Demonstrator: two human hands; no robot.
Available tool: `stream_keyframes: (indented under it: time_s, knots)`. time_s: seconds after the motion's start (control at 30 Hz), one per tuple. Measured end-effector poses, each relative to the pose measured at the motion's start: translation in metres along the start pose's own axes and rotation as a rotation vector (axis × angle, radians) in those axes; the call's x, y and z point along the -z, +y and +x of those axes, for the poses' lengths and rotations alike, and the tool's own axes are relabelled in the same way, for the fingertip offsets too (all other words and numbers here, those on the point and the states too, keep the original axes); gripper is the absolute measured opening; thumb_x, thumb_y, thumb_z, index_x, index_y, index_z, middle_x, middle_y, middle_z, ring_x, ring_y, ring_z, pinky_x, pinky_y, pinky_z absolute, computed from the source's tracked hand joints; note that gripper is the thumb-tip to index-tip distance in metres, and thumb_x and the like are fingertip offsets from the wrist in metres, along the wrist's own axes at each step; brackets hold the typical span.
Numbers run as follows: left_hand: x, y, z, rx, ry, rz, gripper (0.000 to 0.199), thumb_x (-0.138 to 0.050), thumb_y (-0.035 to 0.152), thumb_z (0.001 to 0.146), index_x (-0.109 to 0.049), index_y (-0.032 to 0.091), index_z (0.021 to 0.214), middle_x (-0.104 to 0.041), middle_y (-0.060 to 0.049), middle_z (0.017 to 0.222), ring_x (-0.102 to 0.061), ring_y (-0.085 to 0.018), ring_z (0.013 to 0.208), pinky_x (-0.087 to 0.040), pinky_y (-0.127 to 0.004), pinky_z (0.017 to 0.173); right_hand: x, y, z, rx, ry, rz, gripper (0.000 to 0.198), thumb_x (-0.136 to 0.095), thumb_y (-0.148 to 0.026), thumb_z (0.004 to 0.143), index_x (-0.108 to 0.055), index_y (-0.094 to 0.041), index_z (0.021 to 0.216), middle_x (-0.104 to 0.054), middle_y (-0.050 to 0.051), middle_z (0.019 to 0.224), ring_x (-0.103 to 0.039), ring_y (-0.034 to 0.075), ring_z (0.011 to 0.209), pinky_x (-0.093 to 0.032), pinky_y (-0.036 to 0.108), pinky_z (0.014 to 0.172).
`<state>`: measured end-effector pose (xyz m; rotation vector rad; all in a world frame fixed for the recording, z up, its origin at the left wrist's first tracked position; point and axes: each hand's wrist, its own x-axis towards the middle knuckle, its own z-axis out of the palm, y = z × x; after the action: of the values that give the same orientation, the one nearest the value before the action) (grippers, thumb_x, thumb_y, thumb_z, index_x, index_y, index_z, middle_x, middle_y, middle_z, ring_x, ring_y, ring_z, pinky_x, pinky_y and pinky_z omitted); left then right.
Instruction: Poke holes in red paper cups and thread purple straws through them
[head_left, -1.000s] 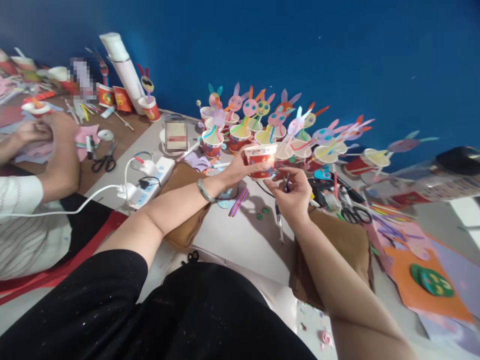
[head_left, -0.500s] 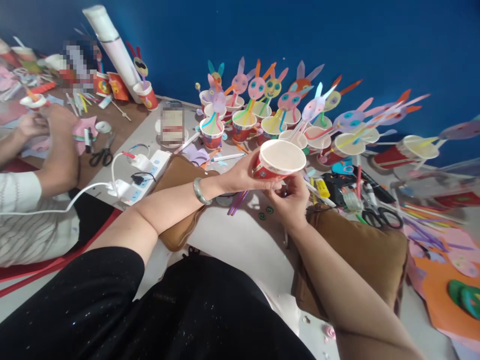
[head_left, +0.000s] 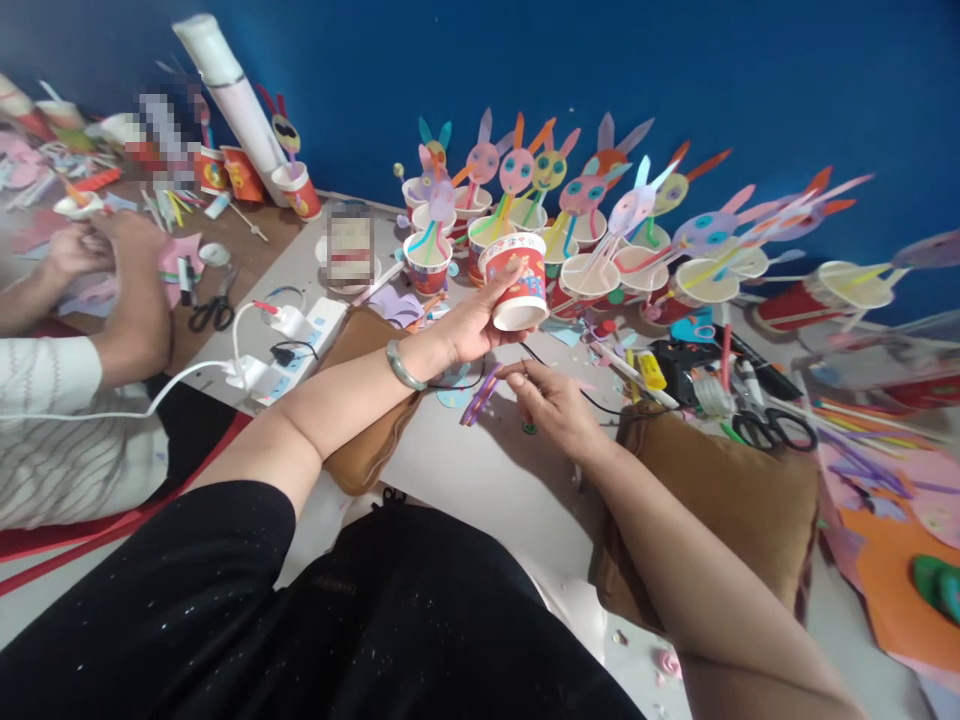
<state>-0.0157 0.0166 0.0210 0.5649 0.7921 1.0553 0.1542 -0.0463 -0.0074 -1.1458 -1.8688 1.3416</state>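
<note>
My left hand (head_left: 480, 325), with a bangle on its wrist, grips a red printed paper cup (head_left: 519, 284). The cup is tilted, its white base facing me. Below it, my right hand (head_left: 551, 400) has its thumb and index finger apart. Its fingertips are at the upper end of some purple strips (head_left: 480, 397) near the table; I cannot tell whether they pinch them. Behind the held cup stand several paper cups (head_left: 427, 268) bearing paper animal faces (head_left: 517, 172) with long ears on coloured straws or strips.
On the left lie a brown cushion (head_left: 360, 430) and a white power strip (head_left: 304, 345). A co-worker's hands (head_left: 112, 245) work farther left. On the right are another brown cushion (head_left: 712, 510), scissors (head_left: 772, 425), a yellow object (head_left: 651, 370) and orange paper (head_left: 892, 580). A blue wall (head_left: 675, 70) rises behind.
The cup has left the two-handed hold and tipped from open mouth up to base towards me, in my left hand alone. My right hand has let go and moved down to the purple strips.
</note>
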Motion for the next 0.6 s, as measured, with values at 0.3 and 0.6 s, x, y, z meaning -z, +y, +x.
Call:
stream_keyframes:
  time_s: [0.3,0.6]
  knots:
    - [-0.012,-0.005,-0.006,0.046,0.039,-0.022,0.043,-0.059,0.060,0.099,-0.060,0.017,0.104,-0.064,-0.005,0.083,-0.068,-0.019,0.084,-0.060,-0.038,0.081,-0.003,0.001,-0.002,0.059,-0.012,0.073,0.059,-0.045,-0.081,0.096,-0.049,-0.024,0.079,-0.048,-0.003,0.063,-0.043,0.012,0.054,-0.036,0.027,0.049]
    - [-0.011,-0.010,-0.007,0.105,0.021,-0.038,0.048,-0.063,0.066,0.094,-0.063,0.017,0.094,-0.066,-0.010,0.081,-0.068,-0.028,0.099,-0.058,-0.048,0.098,-0.009,0.007,-0.002,0.109,0.112,0.082,0.055,-0.051,-0.079,0.094,-0.058,-0.025,0.094,-0.048,-0.003,0.065,-0.044,0.013,0.055,-0.038,0.029,0.051]
